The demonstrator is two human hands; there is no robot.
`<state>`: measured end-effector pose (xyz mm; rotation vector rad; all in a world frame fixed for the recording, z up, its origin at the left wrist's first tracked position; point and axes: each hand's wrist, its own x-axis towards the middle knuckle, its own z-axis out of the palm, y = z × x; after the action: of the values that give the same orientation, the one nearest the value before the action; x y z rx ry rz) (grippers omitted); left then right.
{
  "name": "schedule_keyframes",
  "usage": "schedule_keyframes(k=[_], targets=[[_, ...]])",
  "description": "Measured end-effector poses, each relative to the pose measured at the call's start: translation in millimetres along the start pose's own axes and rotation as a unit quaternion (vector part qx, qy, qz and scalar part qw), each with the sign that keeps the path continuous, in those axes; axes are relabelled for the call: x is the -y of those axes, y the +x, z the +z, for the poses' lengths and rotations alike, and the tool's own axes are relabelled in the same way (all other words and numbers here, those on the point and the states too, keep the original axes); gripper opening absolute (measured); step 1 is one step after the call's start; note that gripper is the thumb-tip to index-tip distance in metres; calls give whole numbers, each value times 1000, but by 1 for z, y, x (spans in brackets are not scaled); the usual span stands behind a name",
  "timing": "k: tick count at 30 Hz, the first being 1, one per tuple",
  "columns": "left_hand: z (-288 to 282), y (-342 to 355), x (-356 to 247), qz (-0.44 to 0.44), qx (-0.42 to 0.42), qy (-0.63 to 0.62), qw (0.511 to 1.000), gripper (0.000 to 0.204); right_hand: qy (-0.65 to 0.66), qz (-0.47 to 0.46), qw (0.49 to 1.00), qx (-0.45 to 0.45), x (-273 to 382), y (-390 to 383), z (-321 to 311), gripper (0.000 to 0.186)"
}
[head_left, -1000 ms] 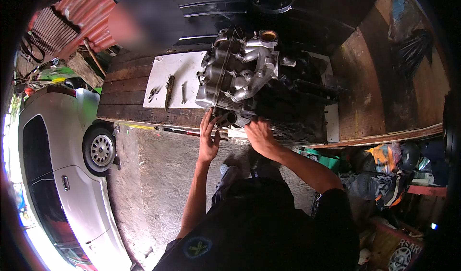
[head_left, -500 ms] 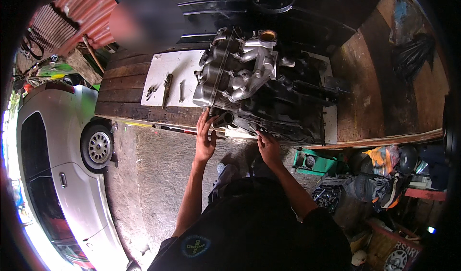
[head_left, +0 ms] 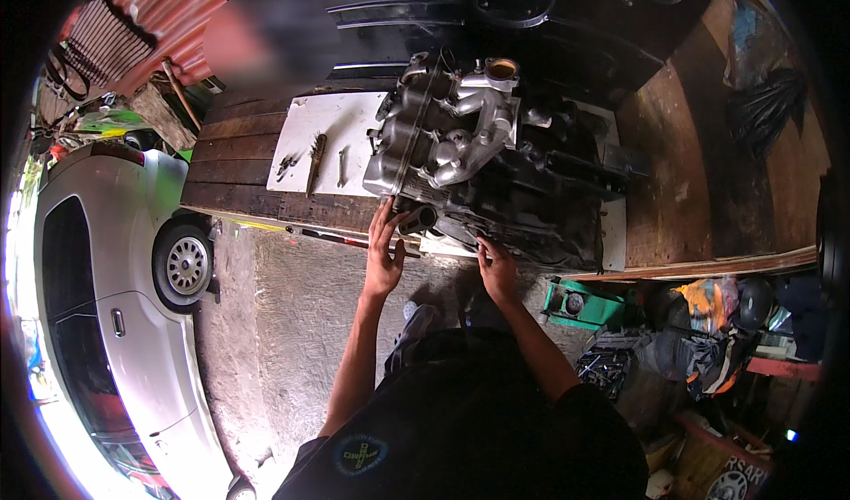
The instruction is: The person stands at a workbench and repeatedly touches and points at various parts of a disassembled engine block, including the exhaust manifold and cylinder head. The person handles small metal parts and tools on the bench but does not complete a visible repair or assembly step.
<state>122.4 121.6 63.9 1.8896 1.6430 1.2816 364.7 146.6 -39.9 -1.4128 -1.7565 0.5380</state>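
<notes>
An engine (head_left: 522, 199), with a silver intake manifold (head_left: 487, 132) and a ribbed grey cover on top, rests on the wooden bench in front of me. My left hand (head_left: 384, 256) is open at its near left corner. Its fingers stretch up beside a dark, hollow round pipe end (head_left: 416, 221); whether they touch it is hard to see. At the engine's near edge is my right hand (head_left: 498, 270), fingers bent and somewhat apart, fingertips close to the dark metal. I see nothing held in either hand.
On a white board (head_left: 297, 128) left of the engine lie a wrench (head_left: 342, 169), a brush-like tool (head_left: 315, 163) and small parts. A silver car (head_left: 133, 314) stands at left. Lower right are a green floor jack (head_left: 583, 305) and a tray of tools (head_left: 604, 367).
The view has shifted slightly, so the bench and engine sit a little farther right. My right fingertips look drawn back slightly from the engine edge; my left hand keeps nearly the same pose.
</notes>
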Motion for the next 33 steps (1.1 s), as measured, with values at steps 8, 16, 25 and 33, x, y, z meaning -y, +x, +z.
schedule_keyframes(k=[8, 16, 25, 33], targets=[[1, 1, 3, 15, -3, -5, 1000, 60, -33, -32, 999, 9, -3, 2, -2, 20], [1, -1, 5, 10, 1, -2, 1000, 60, -53, -25, 998, 19, -1, 4, -4, 20], [2, -2, 6, 8, -1, -7, 1000, 61, -38, -14, 999, 16, -8, 4, 0, 18], [-1, -1, 1, -3, 12, -1, 1000, 60, -31, 17, 999, 19, -1, 5, 0, 17]])
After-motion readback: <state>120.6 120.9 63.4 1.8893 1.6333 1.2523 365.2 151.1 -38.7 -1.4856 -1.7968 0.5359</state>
